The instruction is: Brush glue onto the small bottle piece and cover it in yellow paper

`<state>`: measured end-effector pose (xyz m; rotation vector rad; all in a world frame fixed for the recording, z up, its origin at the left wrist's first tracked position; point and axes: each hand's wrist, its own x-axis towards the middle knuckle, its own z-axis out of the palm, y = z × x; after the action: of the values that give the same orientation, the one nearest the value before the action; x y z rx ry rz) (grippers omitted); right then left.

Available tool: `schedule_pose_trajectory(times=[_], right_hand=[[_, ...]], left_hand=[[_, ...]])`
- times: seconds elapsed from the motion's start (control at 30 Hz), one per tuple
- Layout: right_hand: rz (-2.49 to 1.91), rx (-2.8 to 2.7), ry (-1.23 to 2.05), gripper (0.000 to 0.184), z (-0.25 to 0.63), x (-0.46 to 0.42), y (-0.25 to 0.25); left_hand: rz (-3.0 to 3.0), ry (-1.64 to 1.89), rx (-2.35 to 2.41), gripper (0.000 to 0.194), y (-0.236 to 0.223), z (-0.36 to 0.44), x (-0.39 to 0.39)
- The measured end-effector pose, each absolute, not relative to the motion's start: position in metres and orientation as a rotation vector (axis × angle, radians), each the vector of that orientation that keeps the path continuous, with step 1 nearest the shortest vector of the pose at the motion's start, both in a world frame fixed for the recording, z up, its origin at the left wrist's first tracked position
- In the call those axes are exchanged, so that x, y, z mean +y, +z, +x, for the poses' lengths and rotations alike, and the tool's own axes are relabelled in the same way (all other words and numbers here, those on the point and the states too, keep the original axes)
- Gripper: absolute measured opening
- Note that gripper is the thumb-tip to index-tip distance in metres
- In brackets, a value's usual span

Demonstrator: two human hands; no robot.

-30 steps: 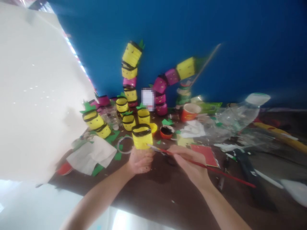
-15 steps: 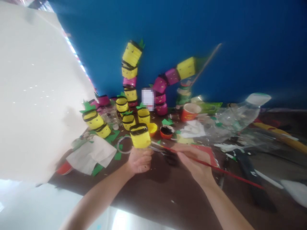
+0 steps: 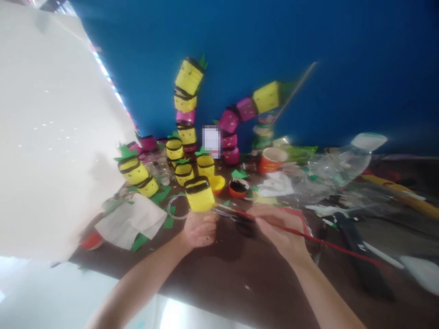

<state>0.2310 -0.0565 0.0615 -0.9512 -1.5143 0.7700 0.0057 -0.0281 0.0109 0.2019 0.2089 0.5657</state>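
Observation:
My left hand (image 3: 201,231) is closed around the lower end of a small yellow painted cup (image 3: 200,199) with a black band at its rim. In my right hand (image 3: 279,228) is a long paintbrush (image 3: 329,245) with a red handle, pinched between the fingers. The brush tip lies close to the cup's right side; whether it touches is blurred. Just beyond the cup are a yellow paint bowl (image 3: 218,183) and a small orange bowl with black paint (image 3: 238,188). Dark-handled scissors (image 3: 244,225) lie between my hands.
Behind stand several yellow pineapple-like cups (image 3: 184,173) and stacked yellow and magenta cups (image 3: 229,121) against the blue wall. A clear plastic bottle (image 3: 353,160), paper cup (image 3: 272,160) and black tool (image 3: 356,246) are at right. White cloth (image 3: 132,221) and tape roll (image 3: 176,207) lie left.
The yellow cup has tilted slightly and shifted a touch to the left in my left hand. The brush and my right hand have moved only very slightly.

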Motion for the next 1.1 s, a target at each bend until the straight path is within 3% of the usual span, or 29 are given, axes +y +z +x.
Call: schedule_pose_trajectory(times=[0.33,1.1], right_hand=[[-0.972,-1.505,0.724,0.008,0.2331,-0.0580,0.0596],[-1.025,-1.528,0.789,0.021,0.2290,-0.0579,0.0583]], left_hand=[[0.253,0.597,0.308,0.043,0.0098,0.0061,-0.0282],[0.275,0.559,0.245,0.042,0.0113,0.0071,-0.0294]])
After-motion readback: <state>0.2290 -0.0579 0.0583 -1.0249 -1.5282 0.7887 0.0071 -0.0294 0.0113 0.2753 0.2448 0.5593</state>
